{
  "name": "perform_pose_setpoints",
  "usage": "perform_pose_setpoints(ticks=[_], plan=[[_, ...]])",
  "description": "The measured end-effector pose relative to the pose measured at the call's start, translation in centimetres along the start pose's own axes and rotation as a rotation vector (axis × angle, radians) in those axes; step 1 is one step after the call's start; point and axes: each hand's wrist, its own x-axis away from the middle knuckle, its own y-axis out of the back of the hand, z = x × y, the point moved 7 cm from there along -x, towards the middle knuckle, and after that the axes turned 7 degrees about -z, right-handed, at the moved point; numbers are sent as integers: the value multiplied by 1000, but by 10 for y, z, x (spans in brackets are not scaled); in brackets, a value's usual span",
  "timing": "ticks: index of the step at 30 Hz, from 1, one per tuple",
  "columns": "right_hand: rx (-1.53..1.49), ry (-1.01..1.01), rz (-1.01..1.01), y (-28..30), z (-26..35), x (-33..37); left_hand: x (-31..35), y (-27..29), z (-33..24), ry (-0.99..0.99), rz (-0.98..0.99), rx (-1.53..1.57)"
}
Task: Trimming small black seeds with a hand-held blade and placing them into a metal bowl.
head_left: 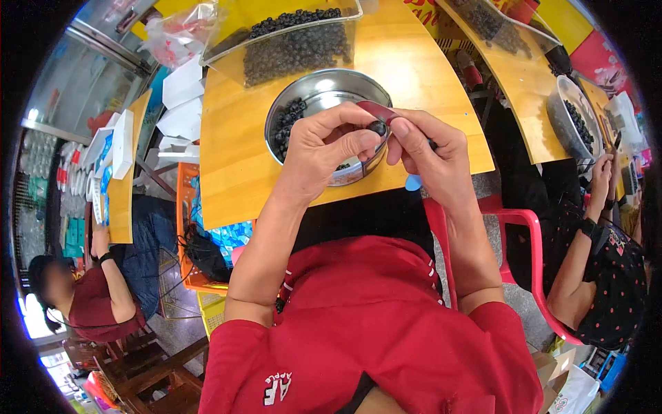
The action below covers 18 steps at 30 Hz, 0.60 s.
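My left hand point(308, 153) pinches a small, dark, round fruit point(377, 128) between thumb and fingertips, above the near side of a round metal bowl point(381, 88). Closed around a small knife, my right hand point(441, 153) meets the left at the fruit. The knife's blade point(376, 109) lies close by the fruit and shows a reddish reflection. A blue end point(413, 183), seemingly of its handle, shows below my right palm. Another dark round bit peeks out by the right fingers; its kind is unclear. Several dark fruits point(284, 127) lie along the bowl's left side.
Behind the bowl, a clear plastic bin point(296, 52) full of dark fruits stands on the wooden table point(238, 162). An orange crate point(189, 228) is at left, a pink chair point(531, 221) at right. One person sits at each side, the right one beside another bowl point(572, 121).
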Motion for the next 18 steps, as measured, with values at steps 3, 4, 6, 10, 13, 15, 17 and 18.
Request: perform_pose_setpoints(ticks=[3,4,6,10,13,15,17,18], plan=[[-93,-40,-57,1,-1,0,-1,-7,-6,-9,13,17],[-114,-31,-90,1,-1,0,0,-7,-6,-11,13,15],[-137,-20,-120,3,-2,-1,2,-8,-8,-62,24,-22],[-136,-112,-82,4,-8,-1,4,-13,-14,-79,38,-80],[-138,-128,-82,4,-10,-1,3,-14,-15,-74,34,-83],[-139,-134,-83,3,-14,-1,0,-13,-10,0,46,-82],[-101,-99,-148,5,-16,-3,-7,-5,-6,0,15,-195],[-103,-96,-148,4,-15,-4,-12,0,-5,3,-14,-305]])
